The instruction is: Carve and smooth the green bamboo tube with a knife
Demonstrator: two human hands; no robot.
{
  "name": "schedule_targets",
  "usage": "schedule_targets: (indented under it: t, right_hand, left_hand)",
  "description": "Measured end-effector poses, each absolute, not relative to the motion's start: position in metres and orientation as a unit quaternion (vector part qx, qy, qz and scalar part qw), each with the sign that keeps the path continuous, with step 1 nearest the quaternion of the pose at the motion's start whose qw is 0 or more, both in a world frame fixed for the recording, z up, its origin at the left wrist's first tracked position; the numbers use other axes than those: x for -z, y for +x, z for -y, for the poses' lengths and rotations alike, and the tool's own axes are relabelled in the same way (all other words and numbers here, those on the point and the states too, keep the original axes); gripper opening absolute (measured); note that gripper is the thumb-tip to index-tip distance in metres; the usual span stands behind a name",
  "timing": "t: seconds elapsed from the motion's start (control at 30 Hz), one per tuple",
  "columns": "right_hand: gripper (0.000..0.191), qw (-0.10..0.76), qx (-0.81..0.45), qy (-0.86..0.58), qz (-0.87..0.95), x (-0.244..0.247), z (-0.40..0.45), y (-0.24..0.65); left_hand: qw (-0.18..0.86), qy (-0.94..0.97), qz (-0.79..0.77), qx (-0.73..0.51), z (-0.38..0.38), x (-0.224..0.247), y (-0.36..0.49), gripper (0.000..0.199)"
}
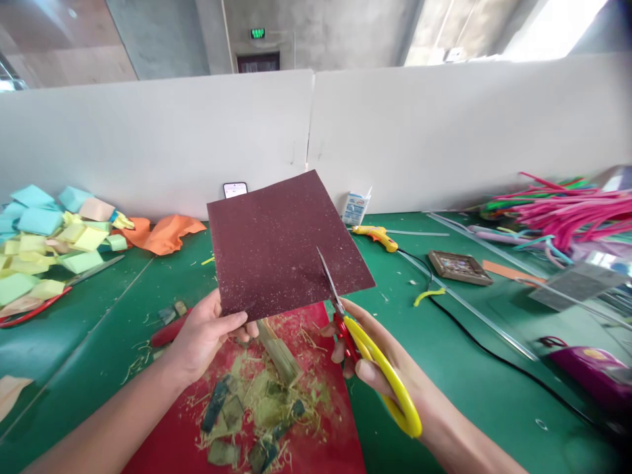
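Note:
My left hand [210,332] pinches the lower left corner of a dark maroon sheet [286,237], thumb on top. Pale specks dot the sheet, which looks like sandpaper. In my right hand [370,349] is a pair of scissors [382,378] with yellow and red handles. Their blades reach the sheet's lower edge near its right side, one blade showing over its face. Below the sheet lies a red mat [340,421] strewn with shavings. On it rest a pale wooden stick [281,355] and several greenish scraps [224,418].
Folded paper pieces [39,230] are heaped at the left, beside orange paper [165,234]. A yellow glue gun [378,237] with a black cord lies at the back. At the right are a small framed tray [459,266], pink pipe cleaners [582,210] and a purple object [592,368]. White panels [197,138] stand behind.

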State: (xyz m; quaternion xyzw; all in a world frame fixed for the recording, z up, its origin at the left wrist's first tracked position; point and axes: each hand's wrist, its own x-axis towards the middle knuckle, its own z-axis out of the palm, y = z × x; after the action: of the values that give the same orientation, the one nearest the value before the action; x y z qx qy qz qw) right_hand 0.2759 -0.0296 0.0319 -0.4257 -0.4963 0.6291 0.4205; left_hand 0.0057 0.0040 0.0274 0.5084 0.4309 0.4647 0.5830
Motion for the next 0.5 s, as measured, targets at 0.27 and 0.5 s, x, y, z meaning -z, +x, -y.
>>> schedule_targets:
  t: [0.27,0.5]
  right_hand:
    - [0.093,0.418,-0.636,-0.440,0.476,-0.028,0.029,0.275]
    - [0.062,0.462,-0.642,-0.441,0.425,-0.026,0.032,0.274]
  left_hand:
    - [0.567,0.550,-0.415,-0.451,-0.006,-0.033,-0.006,0.019]
    - [0.542,0.557,-0.419,-0.469,-0.001,-0.024,0.004,0.018]
